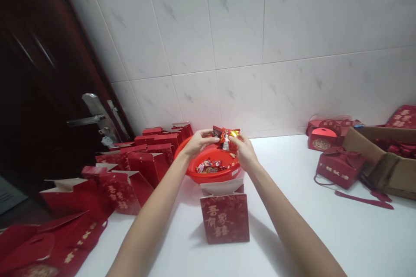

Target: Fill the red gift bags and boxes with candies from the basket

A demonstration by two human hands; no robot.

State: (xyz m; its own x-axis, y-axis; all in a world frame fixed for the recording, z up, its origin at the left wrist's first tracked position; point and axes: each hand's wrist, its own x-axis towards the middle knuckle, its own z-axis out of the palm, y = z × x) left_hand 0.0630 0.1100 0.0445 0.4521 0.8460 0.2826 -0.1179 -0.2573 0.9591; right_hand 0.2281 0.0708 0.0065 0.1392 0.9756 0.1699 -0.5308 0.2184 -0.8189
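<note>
Above a red plastic basket (195, 175), my left hand (200, 140) and my right hand (244, 150) hold several wrapped candies (226, 137) between them, thumbs and fingers pressed on the shiny red, gold and dark wrappers. More wrapped candies (209, 166) lie in the bottom of the basket. Closer to me, between my forearms, a red gift box (225, 220) with gold lettering stands upright on the white table, its top flaps open. The fingertips behind the candies are partly hidden.
Several red gift boxes (125, 190) stand in rows on the left beside a dark door (39, 73). On the right are a tied red box (340, 166), a cardboard box (401, 175) holding dark red ribbons, and a loose ribbon (364, 199). A tiled wall (240, 91) rises behind.
</note>
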